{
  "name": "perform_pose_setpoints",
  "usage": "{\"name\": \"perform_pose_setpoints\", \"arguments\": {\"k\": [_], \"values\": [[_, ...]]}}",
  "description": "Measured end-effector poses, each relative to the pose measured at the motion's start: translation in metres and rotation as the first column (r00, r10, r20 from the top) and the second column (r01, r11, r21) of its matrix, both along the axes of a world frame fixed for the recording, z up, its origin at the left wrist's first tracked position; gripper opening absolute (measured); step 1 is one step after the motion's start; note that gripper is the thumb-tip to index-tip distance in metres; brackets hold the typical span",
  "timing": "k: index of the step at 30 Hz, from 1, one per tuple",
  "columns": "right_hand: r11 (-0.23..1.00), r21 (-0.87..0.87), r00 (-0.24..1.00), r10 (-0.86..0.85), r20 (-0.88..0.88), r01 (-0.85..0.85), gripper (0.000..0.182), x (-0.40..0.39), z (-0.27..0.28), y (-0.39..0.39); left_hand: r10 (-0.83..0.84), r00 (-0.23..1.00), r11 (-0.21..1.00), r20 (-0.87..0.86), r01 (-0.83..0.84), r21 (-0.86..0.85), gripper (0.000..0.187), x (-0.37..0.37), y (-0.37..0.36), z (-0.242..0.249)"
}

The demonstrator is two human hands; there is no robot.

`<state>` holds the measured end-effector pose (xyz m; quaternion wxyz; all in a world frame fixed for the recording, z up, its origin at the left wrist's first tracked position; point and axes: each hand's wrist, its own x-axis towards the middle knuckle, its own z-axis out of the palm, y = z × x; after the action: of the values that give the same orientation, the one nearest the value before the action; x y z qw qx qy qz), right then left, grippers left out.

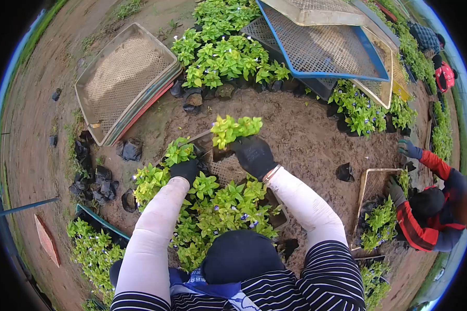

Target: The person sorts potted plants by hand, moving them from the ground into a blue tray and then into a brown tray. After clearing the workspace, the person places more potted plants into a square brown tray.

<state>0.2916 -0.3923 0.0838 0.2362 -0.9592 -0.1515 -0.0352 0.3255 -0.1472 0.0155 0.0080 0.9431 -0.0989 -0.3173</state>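
Observation:
My right hand, in a dark glove, grips a leafy seedling in a black nursery bag, held above the bare part of a mesh crate. At the crate's left side my left hand, also gloved, is closed round another bagged seedling; its fingers are partly hidden by leaves. Seedlings with small violet and white flowers fill the near part of the crate, between my forearms.
Stacked crates lie at the far left. More crates, a blue one among them, rest over plants ahead. Black bags litter the soil at left. A co-worker in red and dark sleeves handles a crate at right.

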Motion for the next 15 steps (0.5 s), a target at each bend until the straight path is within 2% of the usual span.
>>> {"name": "perform_pose_setpoints", "arguments": {"k": [1,2,3,4,5,6,7,8,9,10,11,13,15], "values": [[0.985,-0.024,0.963,0.162,-0.215,-0.171,0.028,-0.02,-0.016,0.006,-0.026,1.0,1.0,-0.008,0.026,-0.007,0.028,0.0,0.0,0.0],[0.95,0.017,0.918,0.306,-0.253,-0.312,0.03,-0.042,-0.037,0.011,-0.052,0.999,0.999,-0.015,0.051,-0.015,0.027,0.001,-0.001,0.0],[0.936,0.027,0.855,0.331,-0.398,-0.35,0.032,-0.067,-0.067,0.02,-0.075,0.997,0.997,-0.025,0.075,-0.021,0.025,0.001,0.001,0.0],[0.968,0.122,0.964,0.198,0.179,-0.221,0.035,-0.086,-0.1,0.022,-0.092,0.994,0.996,0.064,0.093,-0.018,0.026,-0.002,0.007,-0.017],[0.955,0.154,0.967,0.252,0.03,-0.254,0.032,-0.085,-0.087,0.012,-0.086,0.996,0.996,0.038,0.086,-0.007,0.025,0.002,0.003,-0.007],[0.914,0.234,0.882,0.389,-0.265,-0.333,0.03,-0.068,-0.078,-0.008,-0.072,0.997,0.997,0.007,0.072,0.003,0.025,0.003,-0.001,0.003],[0.863,0.338,0.686,0.504,-0.526,-0.375,0.028,-0.039,-0.054,-0.028,-0.057,0.998,0.998,-0.034,0.057,0.015,0.024,-0.001,-0.003,0.009],[0.886,0.456,0.687,0.383,-0.617,-0.084,0.025,-0.013,-0.034,-0.046,-0.024,0.997,1.0,-0.068,0.023,-0.01,0.025,0.0,-0.002,0.008],[0.872,0.487,0.826,0.24,-0.51,0.048,0.027,0.012,-0.048,-0.068,-0.035,0.998,0.999,-0.047,0.035,-0.007,0.025,0.0,-0.003,0.008],[0.934,0.322,0.92,-0.015,-0.391,0.152,0.029,0.041,-0.057,-0.088,-0.046,0.999,0.999,-0.024,0.046,-0.002,0.025,-0.001,-0.004,0.009],[0.95,0.187,0.967,-0.239,-0.089,0.252,0.036,0.07,-0.094,-0.108,-0.055,0.998,0.998,0.002,0.055,0.005,0.025,-0.001,-0.004,0.01],[0.923,-0.025,0.92,-0.384,-0.077,0.383,0.048,0.118,-0.085,-0.123,0.0,1.0,1.0,-0.012,0.0,-0.023,0.025,0.0,-0.009,0.017],[0.898,-0.186,0.905,-0.418,-0.077,0.399,0.053,0.143,-0.096,-0.124,0.011,1.0,1.0,0.019,-0.01,-0.028,0.025,-0.003,-0.005,0.007]]}}
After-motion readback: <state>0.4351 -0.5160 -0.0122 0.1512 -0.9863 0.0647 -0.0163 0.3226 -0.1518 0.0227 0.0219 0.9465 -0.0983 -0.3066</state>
